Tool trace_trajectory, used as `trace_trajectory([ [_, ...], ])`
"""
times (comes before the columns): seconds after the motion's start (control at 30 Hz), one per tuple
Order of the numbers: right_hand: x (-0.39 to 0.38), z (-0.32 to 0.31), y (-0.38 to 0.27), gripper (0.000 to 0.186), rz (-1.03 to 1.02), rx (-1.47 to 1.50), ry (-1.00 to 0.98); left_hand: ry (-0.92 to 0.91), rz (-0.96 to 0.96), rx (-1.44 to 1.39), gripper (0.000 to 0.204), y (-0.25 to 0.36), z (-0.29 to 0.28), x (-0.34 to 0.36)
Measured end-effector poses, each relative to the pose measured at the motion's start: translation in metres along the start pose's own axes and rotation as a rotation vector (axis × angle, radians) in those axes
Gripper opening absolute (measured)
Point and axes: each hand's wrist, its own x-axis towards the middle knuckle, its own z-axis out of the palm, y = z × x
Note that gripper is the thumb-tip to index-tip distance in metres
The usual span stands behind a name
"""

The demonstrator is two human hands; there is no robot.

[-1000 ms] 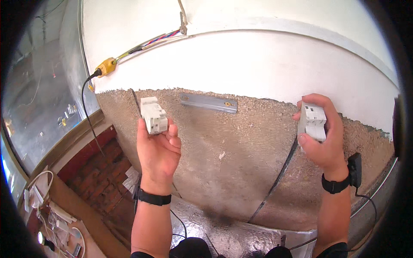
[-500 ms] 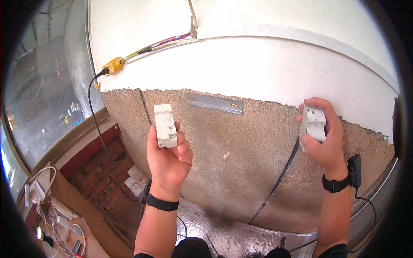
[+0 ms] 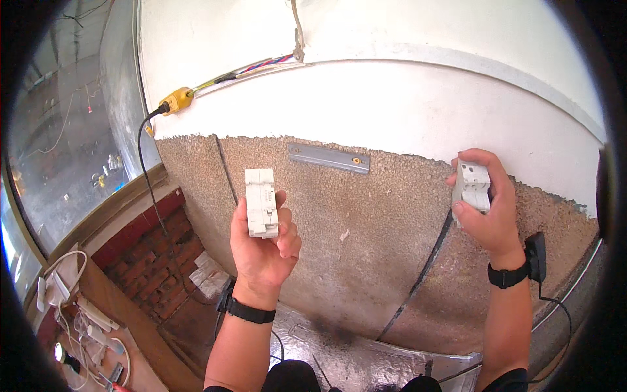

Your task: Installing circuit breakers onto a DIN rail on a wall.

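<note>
One white module sits at left in the head view, gripped between the thumb and curled fingers of the left hand; a second white module is at right, pinched by the right hand; between them, farther off, a grey metal rail is fixed to the rough wall

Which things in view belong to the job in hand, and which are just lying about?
In the job:
- upright white boxy module, left hand
- smaller-looking white module, right hand
- probably the grey metal rail on the wall

Seemingly just about:
- yellow plastic connector, untouched
- white oblong strip on the brown wooden ledge
</note>
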Motion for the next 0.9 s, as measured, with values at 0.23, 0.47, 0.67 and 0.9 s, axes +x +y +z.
trace_trajectory([
  [0.23, 0.0, 0.001, -0.001, 0.057, -0.01, -0.039, -0.002, -0.014, -0.01, 0.037, 0.064, 0.0, -0.001, -0.005],
  [0.47, 0.0, 0.001, -0.006, 0.052, -0.03, -0.038, 0.004, -0.061, -0.014, 0.078, 0.064, 0.002, 0.0, -0.012],
  [0.67, -0.002, 0.005, -0.019, 0.044, 0.163, 0.015, 0.018, -0.035, 0.034, 0.187, 0.062, 0.007, -0.004, -0.016],
  [0.9, -0.031, 0.064, -0.022, 0.033, -0.109, -0.049, -0.139, 0.246, 0.196, 0.401, 0.054, 0.014, 0.004, -0.022],
])
